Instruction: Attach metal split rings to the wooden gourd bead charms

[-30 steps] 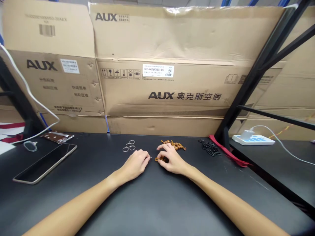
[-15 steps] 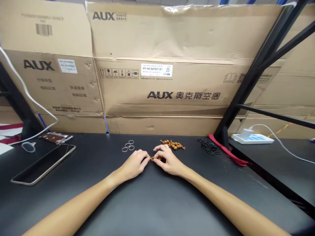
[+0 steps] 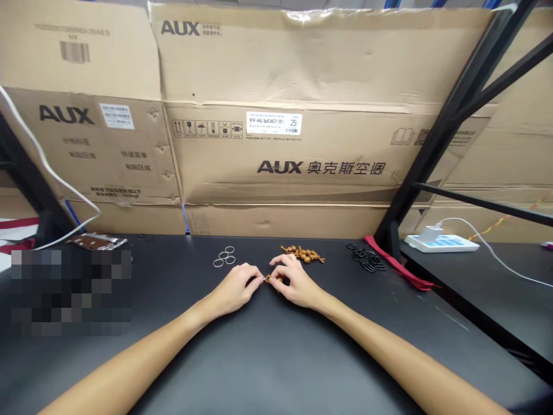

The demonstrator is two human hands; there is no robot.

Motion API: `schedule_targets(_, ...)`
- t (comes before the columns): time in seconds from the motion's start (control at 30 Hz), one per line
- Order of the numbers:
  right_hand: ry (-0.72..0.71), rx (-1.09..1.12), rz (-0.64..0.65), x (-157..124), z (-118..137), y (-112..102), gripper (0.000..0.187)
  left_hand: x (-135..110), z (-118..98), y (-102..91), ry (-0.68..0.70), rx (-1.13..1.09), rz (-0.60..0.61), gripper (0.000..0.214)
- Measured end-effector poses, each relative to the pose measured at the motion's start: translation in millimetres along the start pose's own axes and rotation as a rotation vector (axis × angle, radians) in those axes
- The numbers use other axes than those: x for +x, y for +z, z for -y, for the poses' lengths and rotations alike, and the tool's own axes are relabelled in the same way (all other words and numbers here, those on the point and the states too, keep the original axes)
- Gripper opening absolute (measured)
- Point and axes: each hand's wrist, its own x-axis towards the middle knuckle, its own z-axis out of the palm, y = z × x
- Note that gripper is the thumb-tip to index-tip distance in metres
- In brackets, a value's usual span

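Note:
My left hand (image 3: 242,283) is closed in a pinch, thumb against forefinger. A tiny pale glint shows at its fingertips, but what it holds is too small to make out. Facing it, my right hand (image 3: 294,281) pinches a brown beaded pendant (image 3: 268,278), mostly covered by the fingers. The two sets of fingertips almost meet low over the black table. Just behind the right hand lies a pile of similar brown beaded pendants (image 3: 307,255). Several thin metal rings (image 3: 230,260) lie flat beyond the left hand.
Several black clip-like pieces (image 3: 367,257) lie at the right, beside a red strap (image 3: 401,266). A power strip (image 3: 443,243) with a plugged-in charger stands further right. At the back left is a brown packet (image 3: 97,241). Cardboard (image 3: 276,196) walls the back; a black frame post (image 3: 391,230) rises at right.
The hands and pendant stay almost still. The view has shifted very slightly. The phone area on the left is now blurred into blocks.

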Motion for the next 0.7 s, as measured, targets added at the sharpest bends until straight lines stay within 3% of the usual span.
schedule_targets(0.23,0.021,-0.055,-0.015,-0.7,0.4,1.8,0.010,-0.4,-4.4,-2.6,0.069,-0.026,0.034,0.017)
schedule_targets(0.7,-0.057,-0.036,-0.001,-1.6,5.6,-2.7,0.013,-3.9,-2.2,1.1,0.062,0.046,-0.017,0.010)
